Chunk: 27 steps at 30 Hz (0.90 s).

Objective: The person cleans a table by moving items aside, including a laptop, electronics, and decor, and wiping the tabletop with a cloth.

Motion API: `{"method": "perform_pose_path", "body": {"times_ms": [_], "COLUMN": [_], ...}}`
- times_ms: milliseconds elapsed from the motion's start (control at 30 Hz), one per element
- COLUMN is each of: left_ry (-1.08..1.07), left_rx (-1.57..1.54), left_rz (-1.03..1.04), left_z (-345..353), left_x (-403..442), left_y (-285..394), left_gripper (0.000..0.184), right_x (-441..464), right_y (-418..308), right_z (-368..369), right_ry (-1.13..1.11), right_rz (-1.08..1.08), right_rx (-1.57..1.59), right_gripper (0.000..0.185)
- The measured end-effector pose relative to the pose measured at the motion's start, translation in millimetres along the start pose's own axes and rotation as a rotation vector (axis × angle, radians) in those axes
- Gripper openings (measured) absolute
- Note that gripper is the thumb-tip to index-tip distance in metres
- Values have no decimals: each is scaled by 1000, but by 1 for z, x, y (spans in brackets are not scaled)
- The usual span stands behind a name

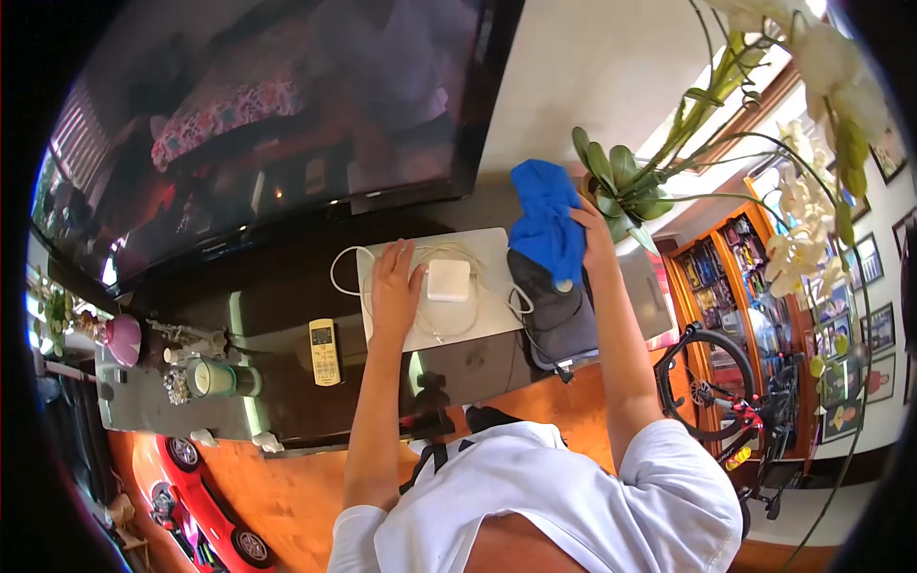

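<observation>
A flat, pale laptop-like slab [482, 323] lies on the dark glossy table, with a white power adapter [448, 281] and its white cable [346, 256] loosely coiled on top. My left hand [390, 285] rests flat on the slab's left part, fingers stretched out, thumb close to the adapter. To the right is a dark grey pouch [559, 325], with a crumpled blue cloth [546, 222] over its upper end. My right hand [598, 235] has its fingers curled over the cloth's right edge; its thumb is hidden. A black plug [565, 376] lies at the pouch's lower edge.
A yellowish remote control [325, 351] lies left of the slab, with a glass candle jar [212, 378] farther left. A large television [287, 115] stands behind. A potted orchid [626, 181] leans in at right. A bicycle [712, 387] and red toy car [196, 506] are on the floor.
</observation>
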<state>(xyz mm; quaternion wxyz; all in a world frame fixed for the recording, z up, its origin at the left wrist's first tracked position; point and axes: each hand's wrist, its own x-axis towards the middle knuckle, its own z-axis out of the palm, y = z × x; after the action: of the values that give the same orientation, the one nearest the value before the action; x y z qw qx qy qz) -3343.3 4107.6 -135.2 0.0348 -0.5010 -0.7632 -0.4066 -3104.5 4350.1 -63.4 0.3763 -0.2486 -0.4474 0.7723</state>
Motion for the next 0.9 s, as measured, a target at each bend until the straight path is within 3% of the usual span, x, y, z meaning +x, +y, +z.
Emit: {"method": "perform_pose_path", "body": {"times_ms": [33, 133, 233, 333, 500, 533, 633, 733, 833, 900], "left_ry": [-5, -283, -783, -877, -742, -687, -608, -607, -608, -622], "left_rx": [-106, -398, -712, -759, -791, -755, -1053, -1097, -1170, -1118], "left_rz": [10, -142, -437, -395, -371, -336, -422, -599, -738, -709], "left_z": [-5, -15, 20, 64, 116, 124, 136, 127, 123, 135], "left_x": [-2, -16, -49, -80, -107, -111, -118, -110, -99, -93], "left_y": [15, 57, 73, 74, 95, 100, 113, 130, 145, 146], "left_gripper": [36, 31, 29, 40, 61, 66, 69, 74, 71, 68], "right_x": [-17, -75, -147, -190, -221, -219, -210, -197, -195, -195], "right_y": [-2, -12, -29, -37, -15, -9, 17, 38, 49, 56], "right_z": [-6, -28, -50, -96, -154, -160, -167, -167, -181, -187], "right_ry": [10, 46, 96, 144, 214, 222, 248, 394, 361, 401], "right_rz": [-14, -68, -133, -117, -107, -10, 247, 311, 361, 346], "right_rx": [71, 199, 117, 109, 173, 266, 456, 381, 330, 284], "right_gripper": [51, 55, 57, 56, 52, 51, 49, 40, 37, 36]}}
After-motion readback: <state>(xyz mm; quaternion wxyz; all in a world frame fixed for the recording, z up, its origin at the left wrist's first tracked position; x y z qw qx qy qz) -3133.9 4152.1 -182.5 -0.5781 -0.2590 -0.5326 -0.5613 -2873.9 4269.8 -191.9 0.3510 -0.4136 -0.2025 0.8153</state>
